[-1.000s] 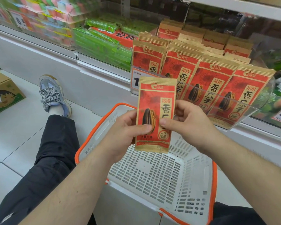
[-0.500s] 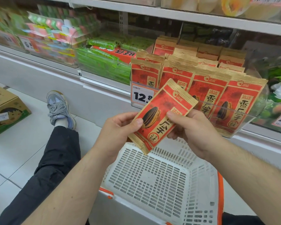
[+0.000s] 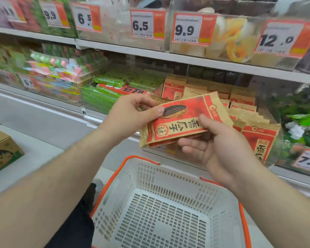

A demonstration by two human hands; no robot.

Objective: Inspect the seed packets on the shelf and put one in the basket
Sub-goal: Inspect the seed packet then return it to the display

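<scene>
Nearest to me, the white basket (image 3: 168, 212) with its orange rim sits below my forearms, interior bare. Above its far edge I hold one seed packet (image 3: 184, 119) in both hands, turned nearly on its side with the printed red face toward me. My left hand (image 3: 131, 115) pinches the packet's left part, thumb pressed on the front just beside the printed sunflower seed, fingers curled behind. My right hand (image 3: 217, 147) supports it from beneath, thumb clamped on the front over the black characters, fingers spread under the lower edge. The packet is clear of the basket and clear of the shelf stock. Directly behind it, the remaining seed packets (image 3: 258, 140) stand upright in rows inside a clear bin on the lower shelf (image 3: 61, 108). Left of them lie green wrapped packs (image 3: 104, 97). Beyond, the upper shelf carries price tags (image 3: 141, 24), several of them blurred.
</scene>
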